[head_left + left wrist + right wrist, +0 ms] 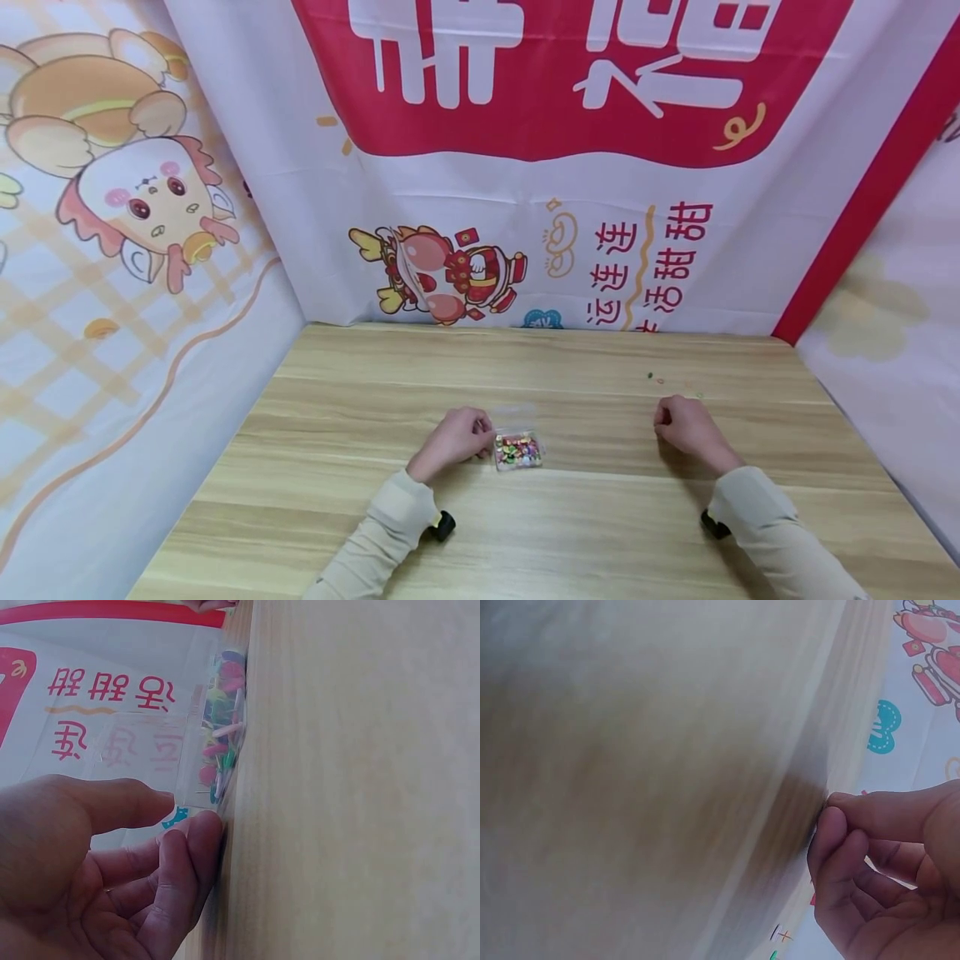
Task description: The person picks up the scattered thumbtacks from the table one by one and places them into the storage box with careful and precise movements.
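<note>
A small clear zip bag of multicoloured thumbtacks lies on the wooden table, left of the middle. At its left edge is my left hand, thumb and forefinger pinching the bag's corner in the left wrist view. Farther right, my right hand is low over the table. Its thumb and forefinger meet at the tips and the other fingers curl in; I cannot tell whether something tiny is between them. Several small loose thumbtacks lie just beyond this hand, one of them green.
The wood-grain table runs back to a printed cloth banner hanging behind it. Another patterned cloth hangs along the left side, and a pale one on the right.
</note>
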Available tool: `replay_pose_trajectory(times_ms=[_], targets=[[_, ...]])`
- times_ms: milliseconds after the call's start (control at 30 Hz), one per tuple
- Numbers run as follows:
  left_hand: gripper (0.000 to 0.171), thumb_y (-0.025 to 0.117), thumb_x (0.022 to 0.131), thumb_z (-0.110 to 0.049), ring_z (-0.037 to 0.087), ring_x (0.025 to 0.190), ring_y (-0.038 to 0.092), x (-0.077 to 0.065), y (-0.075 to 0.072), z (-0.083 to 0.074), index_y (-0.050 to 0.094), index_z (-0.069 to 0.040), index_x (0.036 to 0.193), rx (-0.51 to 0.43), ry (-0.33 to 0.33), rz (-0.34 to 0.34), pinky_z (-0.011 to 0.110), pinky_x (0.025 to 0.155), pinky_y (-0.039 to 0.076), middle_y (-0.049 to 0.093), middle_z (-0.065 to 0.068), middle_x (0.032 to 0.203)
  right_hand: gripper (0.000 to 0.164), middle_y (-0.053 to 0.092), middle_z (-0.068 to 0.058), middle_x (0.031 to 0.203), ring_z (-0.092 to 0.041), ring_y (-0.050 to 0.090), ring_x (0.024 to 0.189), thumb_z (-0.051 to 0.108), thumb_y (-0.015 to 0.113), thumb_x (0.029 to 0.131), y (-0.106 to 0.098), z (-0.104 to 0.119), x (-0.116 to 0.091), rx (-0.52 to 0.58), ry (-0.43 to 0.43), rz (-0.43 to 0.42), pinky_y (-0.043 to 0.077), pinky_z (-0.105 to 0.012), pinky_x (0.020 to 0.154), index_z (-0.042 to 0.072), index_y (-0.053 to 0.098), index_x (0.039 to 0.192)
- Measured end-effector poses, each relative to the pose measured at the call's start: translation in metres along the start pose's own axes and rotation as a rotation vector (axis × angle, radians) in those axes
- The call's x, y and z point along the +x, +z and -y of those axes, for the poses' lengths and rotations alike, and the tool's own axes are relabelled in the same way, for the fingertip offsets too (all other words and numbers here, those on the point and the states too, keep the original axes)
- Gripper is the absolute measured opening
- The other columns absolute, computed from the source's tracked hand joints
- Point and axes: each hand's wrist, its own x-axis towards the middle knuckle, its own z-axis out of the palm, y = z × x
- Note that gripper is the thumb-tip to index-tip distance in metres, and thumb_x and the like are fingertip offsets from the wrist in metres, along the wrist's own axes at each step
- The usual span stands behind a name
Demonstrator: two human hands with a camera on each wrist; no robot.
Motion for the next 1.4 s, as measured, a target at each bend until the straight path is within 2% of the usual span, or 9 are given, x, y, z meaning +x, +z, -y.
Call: replay_pose_trajectory(times_ms=[233,533,800,1000,1400], targets=[[0.008,0.064,0.094,-0.012,0.010,0.059,0.063,0.000,0.000,0.000,0.066,-0.006,0.089,0.015,0.003,-0.005,0.025,0.054,0.051,0.070,0.001,0.072,0.012,0.060,-0.002,0.068,-0.016,0.051,0.064,-0.001,0.067,0.078,0.000,0.000,-0.003,-0.034,-0.060,-0.038,0.043,-0.030,0.059,0.007,0.062,0.071],[0.009,0.064,0.094,-0.014,0.010,0.058,0.063,-0.001,0.001,0.000,0.066,-0.009,0.087,0.023,-0.010,-0.003,0.025,0.053,0.050,0.069,-0.001,0.070,0.014,0.056,-0.001,0.066,-0.015,0.049,0.062,-0.005,0.062,0.073,0.006,0.009,-0.009,-0.014,-0.066,-0.023,0.040,-0.029,0.058,0.008,0.059,0.070],[0.010,0.065,0.094,-0.016,0.010,0.058,0.062,0.000,0.001,0.002,0.065,-0.009,0.087,0.016,-0.015,-0.001,0.025,0.052,0.051,0.068,-0.001,0.070,0.012,0.058,-0.003,0.073,-0.016,0.051,0.067,-0.003,0.066,0.080,0.007,0.033,-0.011,0.037,-0.043,0.011,0.041,-0.028,0.059,0.007,0.061,0.079],[0.010,0.064,0.095,-0.016,0.010,0.058,0.063,-0.001,0.001,0.001,0.065,-0.008,0.088,0.004,-0.020,0.003,0.025,0.052,0.051,0.069,0.001,0.071,0.013,0.058,-0.001,0.072,-0.014,0.050,0.066,0.000,0.069,0.084,0.010,0.050,-0.014,0.074,-0.097,-0.009,0.041,-0.026,0.058,0.008,0.062,0.078],[0.009,0.064,0.094,-0.014,0.011,0.058,0.063,-0.002,0.001,-0.001,0.065,-0.007,0.088,-0.015,-0.020,-0.003,0.026,0.052,0.051,0.070,0.002,0.071,0.013,0.061,0.001,0.072,-0.011,0.053,0.067,0.000,0.069,0.085,0.020,0.078,-0.016,0.118,-0.174,-0.032,0.045,-0.022,0.058,0.009,0.064,0.077]])
